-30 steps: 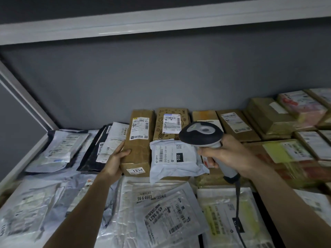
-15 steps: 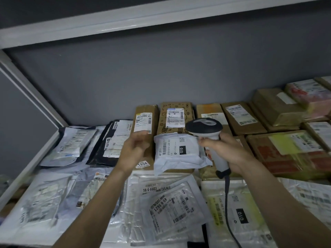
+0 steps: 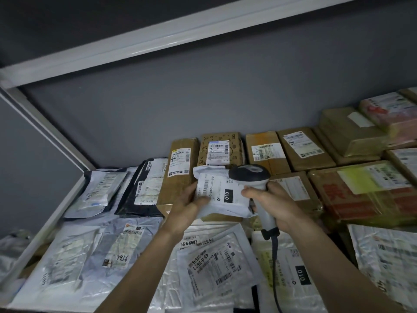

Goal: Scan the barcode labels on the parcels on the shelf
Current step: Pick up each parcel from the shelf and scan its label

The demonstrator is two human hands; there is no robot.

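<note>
A white soft mailer with a barcode label and a black "010" tag lies on top of cardboard boxes at the middle of the shelf. My left hand grips its left edge, thumb across the label's lower corner. My right hand holds the handle of a white and dark barcode scanner, whose head sits over the mailer's right side. The scanner's cable hangs down. A tall brown box with a label stands just left of the mailer.
Brown cartons line the back and right of the shelf. Flat poly mailers cover the front, with dark and white bags at the left. A white shelf beam runs overhead.
My left hand left the tall brown box, moved right and took hold of the white mailer. The scanner stayed over the mailer's right side. The view shifted down and right.
</note>
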